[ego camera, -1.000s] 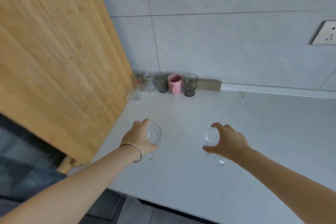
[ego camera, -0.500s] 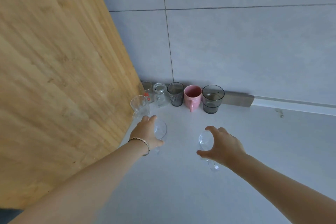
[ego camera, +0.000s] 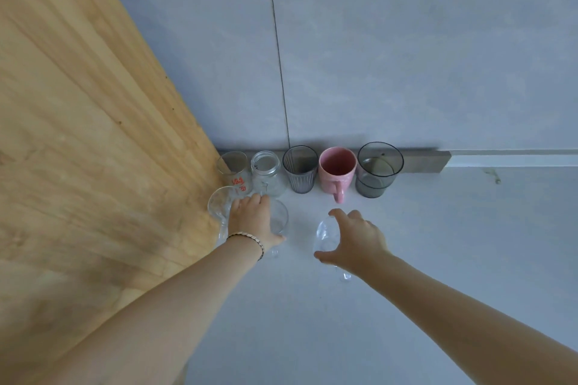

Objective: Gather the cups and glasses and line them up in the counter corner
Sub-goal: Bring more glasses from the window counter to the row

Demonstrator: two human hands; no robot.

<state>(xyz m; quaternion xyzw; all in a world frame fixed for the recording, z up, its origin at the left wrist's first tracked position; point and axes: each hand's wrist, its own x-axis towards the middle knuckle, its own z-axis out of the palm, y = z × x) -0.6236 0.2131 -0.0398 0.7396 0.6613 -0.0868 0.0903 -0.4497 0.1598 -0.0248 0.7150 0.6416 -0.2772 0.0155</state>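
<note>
The wooden panel (ego camera: 78,134) fills my left side and meets the gray tiled wall (ego camera: 406,56) at the corner; the pale counter (ego camera: 438,244) runs out below them. Along the foot of the wall a row is already set: a clear glass with red print (ego camera: 235,170) tight in the corner, then a small clear jar (ego camera: 266,172), a ribbed gray cup (ego camera: 299,168), a pink mug (ego camera: 337,169) with its handle toward me, and a smoky gray tumbler (ego camera: 379,168). A clear cup (ego camera: 219,205) stands in front of the printed glass, close to the panel.

My left hand (ego camera: 251,220) is wrapped around the bowl of a stemmed glass (ego camera: 279,218), just beside that clear cup and near the jar. My right hand (ego camera: 355,242) grips a second stemmed glass (ego camera: 327,234) by its bowl, fingers curled over the top, in front of the pink mug. Whether either foot touches the counter I cannot tell.

The risk I see is crowding. The left glass could clink the clear cup or the jar and tip one. Stemmed glass is top-heavy, so letting go before the foot sits flat could topple it into the row. On the right, the mug handle juts into my path.
</note>
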